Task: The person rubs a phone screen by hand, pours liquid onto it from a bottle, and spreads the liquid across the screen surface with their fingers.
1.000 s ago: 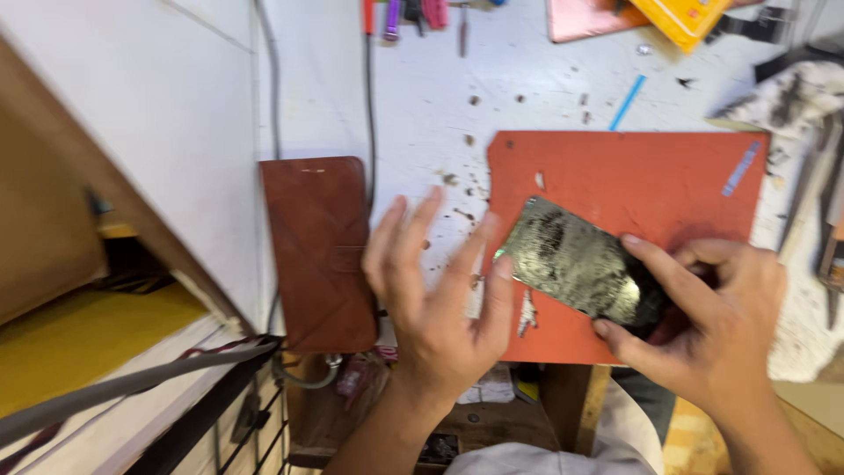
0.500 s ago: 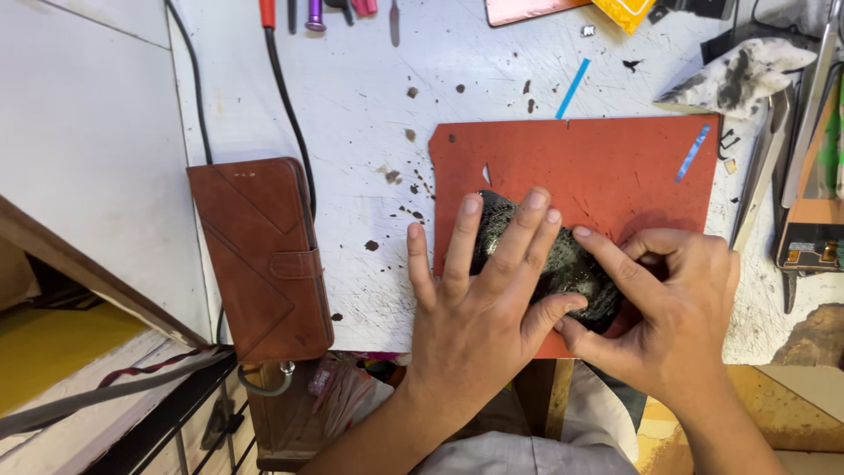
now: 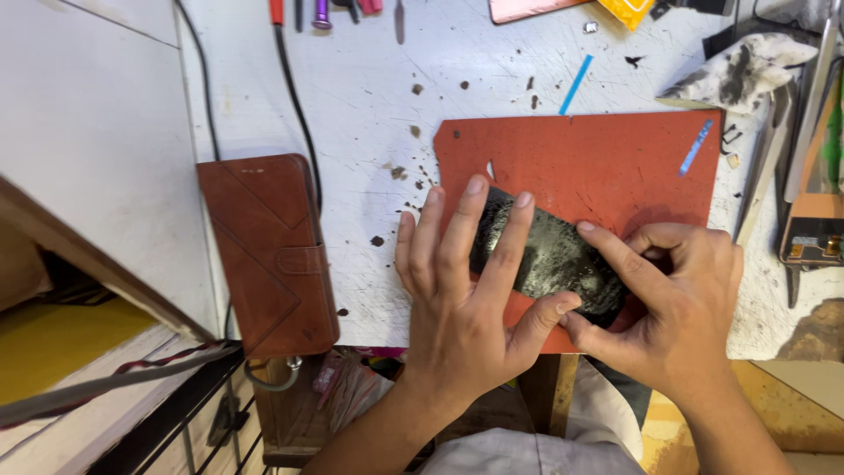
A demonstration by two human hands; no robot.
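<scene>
Held thing: a flat, dark slab shaped like a phone (image 3: pixel 549 255), rounded at the corners, its glossy upper face mottled grey-black and catching the light in uneven patches
Where it lies: on the orange-red mat (image 3: pixel 615 167), slanting from upper left to lower right, near the mat's front edge
Left hand (image 3: pixel 466 290): spread flat, the long fingers (image 3: pixel 514 233) lying across the slab's left end and the thumb touching its lower edge; pressing down, not clenched
Right hand (image 3: pixel 673 295): fingers curled, forefinger and thumb pinching the slab's right end from above and below
Mat: thin, stiff-looking sheet, matte, with one clipped corner, a small white fleck and a pale blue strip (image 3: pixel 694 147) lying on it
Tabletop (image 3: pixel 369 97): white, scuffed, speckled with dark crumbs and stains
Wallet case (image 3: pixel 268 251): brown leather-like folding cover with stitched diagonal seams and a strap tab, just left of the hands, well apart from the slab
Cable (image 3: pixel 294 97): thin, black, running down the tabletop to the case
Cloth (image 3: pixel 738 70): white rag smeared black, crumpled at the upper right
Tools: metal tweezers and blades (image 3: pixel 774 167) along the right edge, beside the mat
</scene>
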